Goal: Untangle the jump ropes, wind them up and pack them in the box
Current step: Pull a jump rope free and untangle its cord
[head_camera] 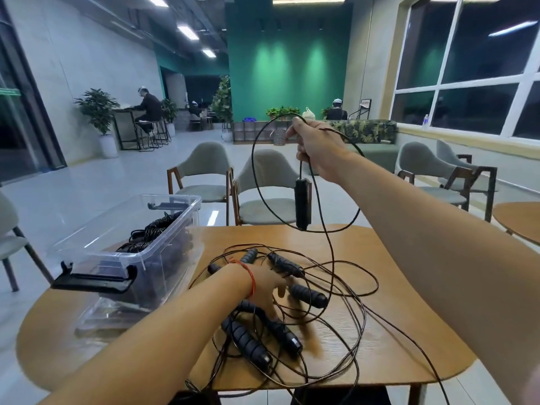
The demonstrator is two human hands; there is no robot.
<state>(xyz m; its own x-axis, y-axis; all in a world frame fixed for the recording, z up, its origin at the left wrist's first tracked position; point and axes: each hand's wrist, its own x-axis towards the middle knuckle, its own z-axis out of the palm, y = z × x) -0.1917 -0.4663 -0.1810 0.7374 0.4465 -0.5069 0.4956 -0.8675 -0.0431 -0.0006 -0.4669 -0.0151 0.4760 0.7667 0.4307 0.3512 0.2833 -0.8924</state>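
A tangle of thin black jump ropes (336,293) with several ribbed black handles (247,342) lies on the wooden table (394,346). My right hand (317,149), raised high above the table, grips a rope cord; a loop arcs around it and one black handle (302,204) dangles below the fist. My left hand (263,286), with a red string at the wrist, reaches down over the pile, fingers spread and blurred among the handles. A clear plastic box (122,249) at the left holds wound dark ropes.
The box's black latch (93,280) faces me, and its lid (111,312) lies under it. Grey chairs (263,188) stand behind the table, and another round table (517,217) is at the right. Some cord hangs over the table's near edge. People sit far off.
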